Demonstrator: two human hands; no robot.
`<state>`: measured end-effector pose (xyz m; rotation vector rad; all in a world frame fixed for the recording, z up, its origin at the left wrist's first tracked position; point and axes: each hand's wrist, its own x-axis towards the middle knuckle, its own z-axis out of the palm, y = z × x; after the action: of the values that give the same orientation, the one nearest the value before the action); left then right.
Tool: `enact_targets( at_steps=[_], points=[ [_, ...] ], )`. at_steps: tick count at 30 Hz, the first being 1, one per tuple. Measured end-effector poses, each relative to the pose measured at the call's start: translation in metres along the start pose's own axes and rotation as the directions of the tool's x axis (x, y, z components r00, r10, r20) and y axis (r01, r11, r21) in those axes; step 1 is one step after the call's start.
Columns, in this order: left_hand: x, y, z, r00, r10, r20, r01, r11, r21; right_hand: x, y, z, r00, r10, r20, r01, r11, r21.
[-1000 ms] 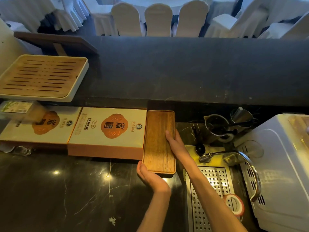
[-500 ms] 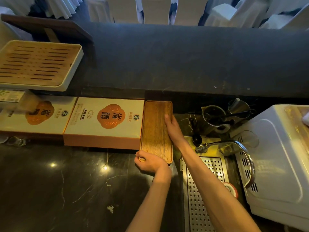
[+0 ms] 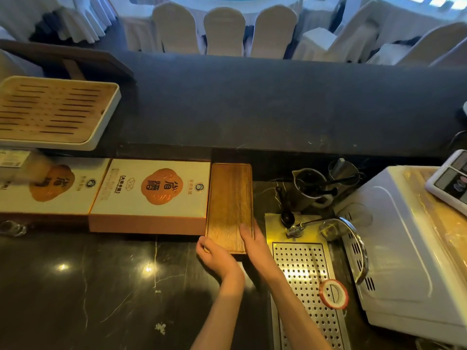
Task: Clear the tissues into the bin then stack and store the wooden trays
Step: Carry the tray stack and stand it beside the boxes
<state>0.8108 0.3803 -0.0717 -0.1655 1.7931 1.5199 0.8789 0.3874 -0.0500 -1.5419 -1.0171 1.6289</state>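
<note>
A narrow wooden tray point(image 3: 230, 200) lies lengthwise on the dark marble counter, pushed against the right side of a white and orange gift box point(image 3: 151, 193). My left hand point(image 3: 214, 253) grips the tray's near left corner with curled fingers. My right hand point(image 3: 252, 238) rests on the tray's near right corner, fingers lying over the rim. A larger slatted bamboo tray with a white rim point(image 3: 106, 122) sits on the raised ledge at the left. No tissues or bin are in view.
A second gift box point(image 3: 50, 188) lies left of the first. Right of the tray are dark jugs with utensils point(image 3: 313, 185), a tap point(image 3: 348, 223), a perforated steel drain tray point(image 3: 303, 269) with a roll of red tape point(image 3: 333, 294), and a white appliance point(image 3: 404, 248). A high dark bar ledge point(image 3: 278, 104) runs behind.
My right hand has slid from the middle of the tray's right edge back to its near right corner. The left hand stays at the near left corner.
</note>
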Motion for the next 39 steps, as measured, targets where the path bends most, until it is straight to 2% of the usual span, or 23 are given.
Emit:
enact_targets(
  at_steps=[3,5,8,11,12,16,20,23,26,31,35,37,39],
  points=[
    [0.012,-0.004,-0.026,0.959,0.097,0.266,-0.125,0.988,0.090,0.007,-0.002,0.001,1.000,0.001,-0.019,-0.002,0.999,-0.041],
    [0.024,0.000,-0.041,0.885,0.164,0.437,-0.271,0.942,0.197,0.008,-0.004,0.001,0.999,0.000,-0.033,-0.003,0.998,-0.067],
    [0.043,0.018,-0.054,0.778,0.065,0.625,-0.337,0.882,0.328,0.007,-0.004,0.000,1.000,0.017,-0.014,-0.018,0.997,-0.076],
    [0.049,0.036,-0.049,0.703,-0.069,0.708,-0.241,0.914,0.327,0.011,-0.009,0.000,0.999,0.048,-0.021,-0.050,0.995,-0.086],
    [0.045,0.038,-0.044,0.697,-0.100,0.710,-0.200,0.924,0.326,0.012,-0.011,0.001,0.997,0.063,-0.041,-0.067,0.994,-0.085],
    [0.034,0.046,-0.033,0.790,-0.161,0.592,-0.149,0.886,0.440,0.008,-0.014,0.004,0.994,0.070,-0.080,-0.076,0.994,-0.076],
    [0.034,0.077,-0.036,0.749,-0.367,0.552,-0.061,0.791,0.609,-0.004,-0.023,0.003,0.998,0.055,-0.035,-0.059,0.990,-0.127],
    [0.028,0.090,-0.036,0.719,-0.406,0.564,-0.014,0.803,0.596,-0.012,-0.019,0.001,0.991,0.128,-0.038,-0.131,0.987,-0.098],
    [0.028,0.084,-0.041,0.682,-0.442,0.582,0.021,0.808,0.589,-0.026,-0.006,0.001,0.978,0.205,0.026,-0.207,0.973,0.100],
    [0.032,0.073,-0.040,0.687,-0.455,0.566,0.170,0.858,0.484,-0.028,0.000,0.009,0.976,0.216,0.019,-0.206,0.899,0.387],
    [0.034,0.068,-0.031,0.742,-0.433,0.512,0.155,0.854,0.497,-0.021,0.003,0.011,0.976,0.215,0.021,-0.206,0.897,0.391],
    [0.037,0.069,-0.033,0.729,-0.434,0.529,0.143,0.852,0.503,-0.018,0.005,0.007,0.976,0.214,0.047,-0.217,0.909,0.357],
    [0.041,0.073,-0.037,0.687,-0.452,0.569,0.169,0.861,0.480,-0.013,0.004,-0.001,0.975,0.208,0.080,-0.222,0.932,0.286]
  ],
)
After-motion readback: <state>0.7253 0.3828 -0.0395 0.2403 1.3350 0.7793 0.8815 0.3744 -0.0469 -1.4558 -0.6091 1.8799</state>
